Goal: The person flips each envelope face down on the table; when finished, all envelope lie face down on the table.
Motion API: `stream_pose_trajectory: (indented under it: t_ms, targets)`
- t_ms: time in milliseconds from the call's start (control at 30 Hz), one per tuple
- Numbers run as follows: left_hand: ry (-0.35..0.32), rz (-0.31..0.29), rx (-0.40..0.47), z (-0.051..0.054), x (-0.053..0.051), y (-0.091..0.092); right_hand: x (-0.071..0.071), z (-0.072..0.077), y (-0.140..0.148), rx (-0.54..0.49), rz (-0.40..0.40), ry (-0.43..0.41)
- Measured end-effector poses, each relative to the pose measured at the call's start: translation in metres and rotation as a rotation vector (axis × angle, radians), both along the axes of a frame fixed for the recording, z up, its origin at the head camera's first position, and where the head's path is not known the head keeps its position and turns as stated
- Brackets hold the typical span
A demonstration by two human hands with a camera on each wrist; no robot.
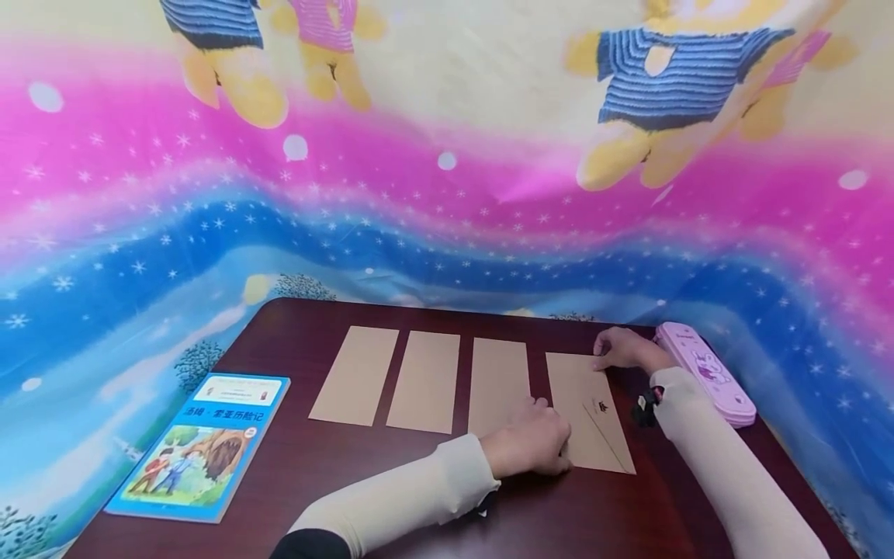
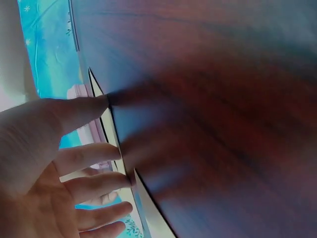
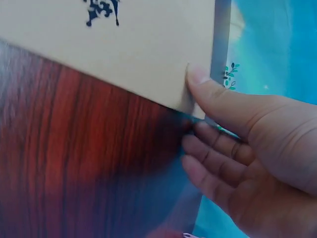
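On the dark table, the rightmost brown paper envelope [image 1: 583, 404] bears a small black crown mark and a diagonal line. My left hand [image 1: 532, 439] is at its lower left edge; in the left wrist view the thumb and fingers [image 2: 91, 188] are fairly straight, with tips touching near the edge. At the upper right corner, my right hand [image 1: 621, 349] pinches the envelope; the right wrist view shows the thumb [image 3: 208, 89] on top and the other fingers curled below the edge. Another brown envelope [image 1: 499, 380] lies just left, partly behind my left hand.
Two more brown envelopes [image 1: 356, 376] lie in the row to the left, beside a gap of table [image 1: 293, 466]. A blue-covered book [image 1: 199, 450] is at the far left. A pink pencil case [image 1: 705, 373] lies at the right edge, near my right forearm. Patterned cloth [image 1: 447, 194] hangs behind.
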State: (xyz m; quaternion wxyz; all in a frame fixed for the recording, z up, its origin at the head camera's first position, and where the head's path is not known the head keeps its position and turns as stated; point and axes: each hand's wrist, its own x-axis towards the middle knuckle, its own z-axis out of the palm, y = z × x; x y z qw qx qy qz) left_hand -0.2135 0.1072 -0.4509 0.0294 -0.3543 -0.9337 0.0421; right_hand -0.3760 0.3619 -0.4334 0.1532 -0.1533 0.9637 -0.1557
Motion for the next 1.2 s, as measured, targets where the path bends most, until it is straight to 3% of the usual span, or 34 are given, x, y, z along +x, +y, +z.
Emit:
stream_pose_trajectory:
  t_ms: [167, 333, 567, 867, 1067, 1200]
  targets:
    - [0.016, 0.021, 0.0, -0.001, 0.001, 0.007, 0.004, 0.006, 0.003, -0.032, -0.007, -0.052]
    - [0.0, 0.011, 0.025, -0.003, 0.0, 0.005, 0.008, 0.007, 0.011, -0.165, 0.057, -0.093]
    - [-0.003, -0.007, 0.035, -0.002, -0.003, 0.0, 0.014, 0.005, 0.023, -0.198, 0.169, 0.058]
    - [0.009, -0.011, 0.026, -0.003, -0.004, -0.001, 0.022, 0.006, 0.03, -0.199, 0.146, 0.132]
    - [0.032, -0.013, 0.015, -0.003, -0.003, -0.004, 0.026, 0.011, 0.027, -0.183, 0.161, 0.273]
    - [0.004, 0.007, 0.01, -0.002, -0.001, -0.003, 0.024, 0.016, 0.024, -0.184, 0.206, 0.34]
